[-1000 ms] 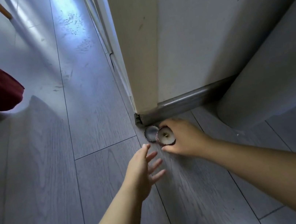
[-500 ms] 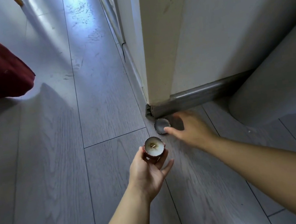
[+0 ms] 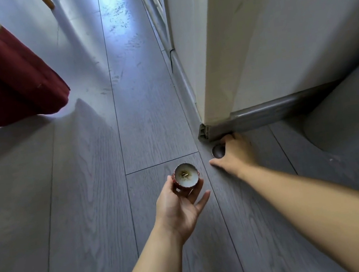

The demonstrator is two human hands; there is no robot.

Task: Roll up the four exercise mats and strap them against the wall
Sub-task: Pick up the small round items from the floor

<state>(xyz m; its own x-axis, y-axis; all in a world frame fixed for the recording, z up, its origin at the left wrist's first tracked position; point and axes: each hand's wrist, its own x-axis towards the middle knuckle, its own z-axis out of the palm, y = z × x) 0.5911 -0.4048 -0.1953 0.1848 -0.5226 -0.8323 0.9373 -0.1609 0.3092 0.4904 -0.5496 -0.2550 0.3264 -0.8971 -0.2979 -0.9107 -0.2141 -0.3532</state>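
Observation:
No exercise mat shows in the head view. My left hand holds a small round candle tin with a red side and pale wax, raised above the grey floor. My right hand reaches down to a round metal lid lying on the floor at the foot of the door corner; its fingers curl around the lid's right side, and I cannot tell whether they grip it.
A pale door with a grey bottom seal stands ajar on the right. A dark red cloth hangs at the upper left. A grey rounded wall sits at the right. Grey floorboards stretch ahead.
The candle tin passed from my right hand to my left, which has lifted it off the floor. My right hand went back down to the lid by the door.

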